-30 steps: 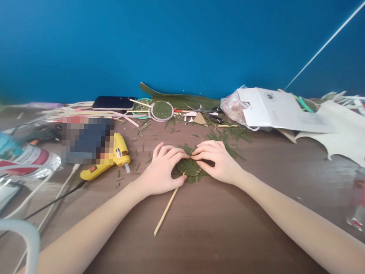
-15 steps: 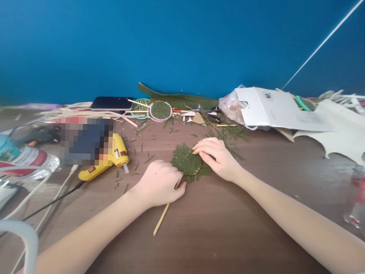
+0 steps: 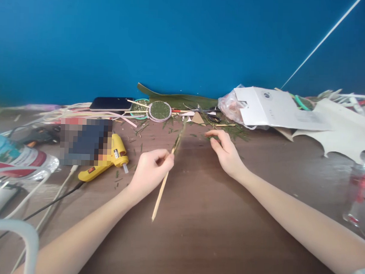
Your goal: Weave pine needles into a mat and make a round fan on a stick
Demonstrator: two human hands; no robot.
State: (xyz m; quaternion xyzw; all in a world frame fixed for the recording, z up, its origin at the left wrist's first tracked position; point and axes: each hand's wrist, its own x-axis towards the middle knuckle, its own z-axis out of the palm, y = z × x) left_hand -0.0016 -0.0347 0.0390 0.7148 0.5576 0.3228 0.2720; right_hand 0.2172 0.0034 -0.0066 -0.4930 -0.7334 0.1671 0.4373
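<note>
My left hand (image 3: 151,168) is closed round the wooden stick handle (image 3: 160,196) of a small round leaf fan (image 3: 178,141). The green disc is turned nearly edge-on, so its face does not show, and its upper part is a little blurred. To the right, my right hand (image 3: 225,152) stays low over the table with fingers slightly curled and apart, apart from the fan. Green leaf clippings (image 3: 238,133) lie by its fingertips. Behind, a finished-looking round fan with a pink rim (image 3: 160,111) overlaps a green-rimmed one (image 3: 138,107).
A yellow glue gun (image 3: 117,152) lies on the left beside a plastic bottle (image 3: 23,157) and several cables. Along the blue wall are a phone (image 3: 112,103), scissors (image 3: 213,117) and a long leaf (image 3: 183,100). White cut card (image 3: 285,112) is at the right.
The fan has been lifted off the table and tilted edge-on by my left hand, which moved slightly left. My right hand has let go of the disc and shifted a little right.
</note>
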